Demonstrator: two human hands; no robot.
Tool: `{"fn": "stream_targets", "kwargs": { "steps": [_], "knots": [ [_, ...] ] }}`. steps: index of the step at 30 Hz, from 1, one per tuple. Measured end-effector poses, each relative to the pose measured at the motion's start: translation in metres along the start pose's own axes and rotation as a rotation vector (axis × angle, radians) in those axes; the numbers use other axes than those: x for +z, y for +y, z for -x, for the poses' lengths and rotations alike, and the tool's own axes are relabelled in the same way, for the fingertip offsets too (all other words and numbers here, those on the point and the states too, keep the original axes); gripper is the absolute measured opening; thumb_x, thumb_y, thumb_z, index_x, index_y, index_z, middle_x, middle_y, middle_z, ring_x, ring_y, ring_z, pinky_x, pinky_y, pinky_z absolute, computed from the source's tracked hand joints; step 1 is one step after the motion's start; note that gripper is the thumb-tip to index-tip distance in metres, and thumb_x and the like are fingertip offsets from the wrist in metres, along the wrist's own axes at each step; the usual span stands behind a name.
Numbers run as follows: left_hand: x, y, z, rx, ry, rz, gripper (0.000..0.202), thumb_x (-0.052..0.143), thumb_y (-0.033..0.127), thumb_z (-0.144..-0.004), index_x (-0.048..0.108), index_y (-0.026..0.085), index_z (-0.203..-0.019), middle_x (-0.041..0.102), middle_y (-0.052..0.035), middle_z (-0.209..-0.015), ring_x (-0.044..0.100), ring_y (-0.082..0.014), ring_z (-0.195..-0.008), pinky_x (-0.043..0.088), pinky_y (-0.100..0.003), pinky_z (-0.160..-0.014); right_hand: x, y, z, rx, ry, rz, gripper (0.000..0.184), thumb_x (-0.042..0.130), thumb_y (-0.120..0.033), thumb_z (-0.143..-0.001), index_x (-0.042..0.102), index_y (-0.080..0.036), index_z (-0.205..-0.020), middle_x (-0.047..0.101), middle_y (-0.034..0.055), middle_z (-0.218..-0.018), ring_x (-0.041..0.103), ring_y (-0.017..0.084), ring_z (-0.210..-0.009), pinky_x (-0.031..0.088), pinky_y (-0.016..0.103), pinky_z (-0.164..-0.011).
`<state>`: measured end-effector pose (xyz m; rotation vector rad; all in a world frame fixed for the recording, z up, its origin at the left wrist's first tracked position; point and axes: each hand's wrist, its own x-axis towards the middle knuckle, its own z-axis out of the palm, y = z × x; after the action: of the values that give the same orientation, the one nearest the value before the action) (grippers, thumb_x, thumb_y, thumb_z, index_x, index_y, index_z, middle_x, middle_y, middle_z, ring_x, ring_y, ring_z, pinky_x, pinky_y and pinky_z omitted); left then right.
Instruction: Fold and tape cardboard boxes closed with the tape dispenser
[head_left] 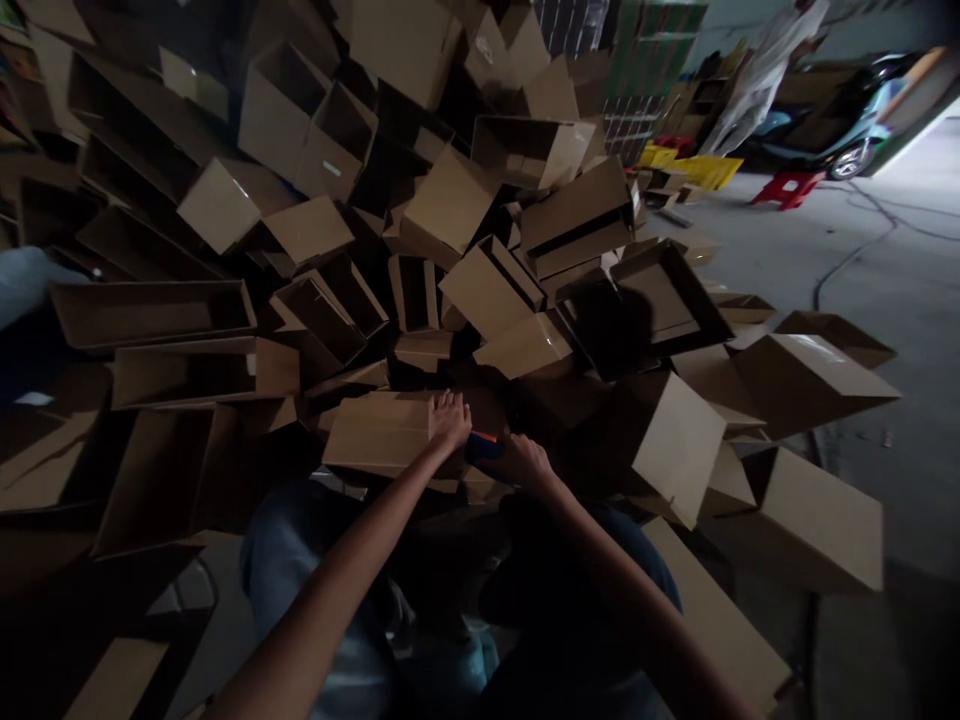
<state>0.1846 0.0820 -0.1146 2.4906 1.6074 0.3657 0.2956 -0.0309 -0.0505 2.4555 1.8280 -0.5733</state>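
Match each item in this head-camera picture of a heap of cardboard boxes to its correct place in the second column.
Items
1. Left hand
2. Right hand
3. Blue-and-orange object
4. Red plastic stool

Places
A. On the concrete floor
B. Flat on a cardboard box
C. Between the two hands
D. Touching the blue-and-orange object

Right pairs: 1-B, 2-D, 3-C, 4-A
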Motion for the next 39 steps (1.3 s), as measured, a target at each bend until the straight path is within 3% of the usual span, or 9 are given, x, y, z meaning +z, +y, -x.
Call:
{"fn": "stream_targets", "kwargs": {
  "steps": [11, 19, 24, 31, 35, 39],
  "knots": [
    [0.005, -0.004, -0.004, 0.032, 0.026, -0.024, 0.043, 0.035, 0.025, -0.100, 0.060, 0.013, -0.133, 0.062, -0.0150, -0.137, 0.053, -0.0265, -0.130, 0.029, -0.047, -0.116, 0.013, 0.013, -0.004, 0.084, -0.061, -0.091, 0.050, 0.059, -0.058, -0.089, 0.072, -0.019, -0.117, 0.074, 0.0163, -0.112, 0.071, 0.030, -0.106, 0.049, 0.030, -0.077],
    [0.010, 0.000, 0.004, 0.013, 0.056, 0.025, 0.045, 0.034, 0.025, -0.100, 0.059, 0.009, -0.134, 0.061, -0.0171, -0.138, 0.052, -0.0272, -0.133, 0.028, -0.047, -0.118, 0.018, -0.014, 0.011, 0.081, 0.028, -0.005, 0.038, 0.058, -0.048, -0.091, 0.075, -0.018, -0.103, 0.077, 0.0147, -0.098, 0.074, 0.030, -0.094, 0.045, 0.029, -0.068],
    [0.014, 0.000, 0.005, 0.022, 0.101, 0.135, 0.042, 0.036, 0.022, -0.099, 0.061, 0.008, -0.131, 0.063, -0.0208, -0.134, 0.052, -0.0309, -0.134, 0.029, -0.053, -0.118, 0.029, -0.022, 0.017, 0.125, 0.037, 0.023, 0.034, 0.055, -0.048, -0.092, 0.074, -0.021, -0.099, 0.077, 0.0117, -0.094, 0.074, 0.028, -0.092, 0.044, 0.029, -0.066],
    [0.024, -0.002, 0.015, 0.109, 0.228, 0.227, 0.045, 0.033, 0.020, -0.101, 0.059, 0.002, -0.133, 0.062, -0.0251, -0.134, 0.048, -0.0336, -0.138, 0.030, -0.060, -0.117, 0.056, -0.029, -0.015, 0.094, -0.009, 0.108, 0.029, 0.048, -0.030, -0.095, 0.071, -0.019, -0.109, 0.075, 0.0115, -0.110, 0.071, 0.027, -0.102, 0.046, 0.030, -0.074],
    [0.027, -0.003, 0.015, 0.087, 0.268, 0.245, 0.043, 0.036, 0.021, -0.101, 0.061, 0.003, -0.131, 0.062, -0.0262, -0.134, 0.049, -0.0334, -0.138, 0.032, -0.060, -0.117, 0.055, -0.028, -0.038, 0.170, -0.028, 0.078, 0.037, 0.044, -0.038, -0.099, 0.067, -0.016, -0.118, 0.074, 0.0150, -0.114, 0.070, 0.029, -0.105, 0.048, 0.031, -0.077],
    [0.024, 0.001, 0.014, 0.093, 0.252, 0.237, 0.045, 0.034, 0.022, -0.102, 0.058, 0.000, -0.133, 0.060, -0.0259, -0.135, 0.046, -0.0341, -0.140, 0.031, -0.059, -0.117, 0.055, -0.021, -0.062, 0.209, 0.060, 0.048, 0.043, 0.033, -0.032, -0.103, 0.060, -0.006, -0.126, 0.072, 0.0197, -0.115, 0.068, 0.029, -0.108, 0.048, 0.033, -0.085]
  ]
}}
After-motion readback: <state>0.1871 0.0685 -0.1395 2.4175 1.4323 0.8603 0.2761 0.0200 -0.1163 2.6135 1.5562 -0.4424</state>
